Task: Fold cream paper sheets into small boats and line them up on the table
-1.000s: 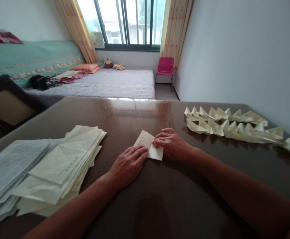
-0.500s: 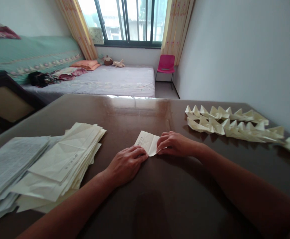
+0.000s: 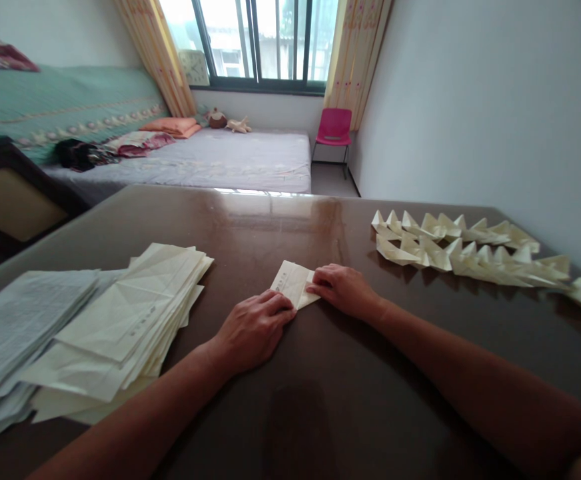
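A small folded sheet of cream paper (image 3: pixel 293 280) with a line of print lies on the brown table (image 3: pixel 270 413) between my hands. My left hand (image 3: pixel 258 327) is closed at its lower left corner, fingertips pressing it against the tabletop. At the sheet's right side, my right hand (image 3: pixel 343 290) has its fingers curled and the thumb and fingertips on a folded flap. My fingers cover part of both edges.
To the left lie a stack of creased cream papers (image 3: pixel 125 313) and a pile of printed sheets (image 3: pixel 30 327). Folded paper pieces (image 3: pixel 465 250) with pointed tips stand in rows at the right. Beyond the table are a bed (image 3: pixel 240 157) and a pink chair (image 3: pixel 334 127).
My right hand has shifted slightly left and up, bringing the paper's right flap inward. The left hand holds its place at the lower left corner.
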The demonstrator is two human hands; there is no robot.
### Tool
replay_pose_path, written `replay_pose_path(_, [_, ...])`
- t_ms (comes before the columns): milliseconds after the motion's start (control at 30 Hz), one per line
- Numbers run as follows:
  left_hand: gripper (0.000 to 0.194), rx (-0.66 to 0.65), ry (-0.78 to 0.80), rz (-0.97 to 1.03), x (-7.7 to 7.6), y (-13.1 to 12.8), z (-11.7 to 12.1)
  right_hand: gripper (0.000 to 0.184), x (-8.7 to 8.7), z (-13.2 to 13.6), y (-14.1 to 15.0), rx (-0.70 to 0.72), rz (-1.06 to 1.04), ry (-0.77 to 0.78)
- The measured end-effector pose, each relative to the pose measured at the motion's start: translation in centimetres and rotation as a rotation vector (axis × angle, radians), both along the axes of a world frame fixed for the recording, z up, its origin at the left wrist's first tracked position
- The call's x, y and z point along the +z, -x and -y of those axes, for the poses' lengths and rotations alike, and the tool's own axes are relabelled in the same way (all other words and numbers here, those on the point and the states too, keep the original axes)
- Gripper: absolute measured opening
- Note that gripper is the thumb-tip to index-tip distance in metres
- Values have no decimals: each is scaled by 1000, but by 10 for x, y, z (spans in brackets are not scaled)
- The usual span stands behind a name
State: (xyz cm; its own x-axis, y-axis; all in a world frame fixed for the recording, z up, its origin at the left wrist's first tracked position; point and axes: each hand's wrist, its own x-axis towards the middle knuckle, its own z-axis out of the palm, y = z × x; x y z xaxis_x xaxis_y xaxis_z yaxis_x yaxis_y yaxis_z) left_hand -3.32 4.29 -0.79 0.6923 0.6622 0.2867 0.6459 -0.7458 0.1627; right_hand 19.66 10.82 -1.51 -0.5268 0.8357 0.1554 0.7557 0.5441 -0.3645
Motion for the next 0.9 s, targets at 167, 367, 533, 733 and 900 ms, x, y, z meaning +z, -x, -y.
replay_pose_path(167, [30, -3, 7, -11, 0, 0, -1, 29, 2, 4, 4, -35, 64, -27])
replay_pose_path(367, [29, 35, 22, -41, 0, -2, 1, 28, 5, 4, 7, -49, 123, -33])
replay_pose_path(533, [35, 102, 5, -109, 1, -8, 1, 29, 7, 3, 9, -53, 148, -21])
replay_pose_path(733, [40, 91, 22, -180, 4, -9, 1, 29, 8, 3, 10, -56, 163, -12])
replay_pose_path(900, [39, 95, 14, -216, 4, -9, 3, 28, 7, 3, 10, -63, 171, -1])
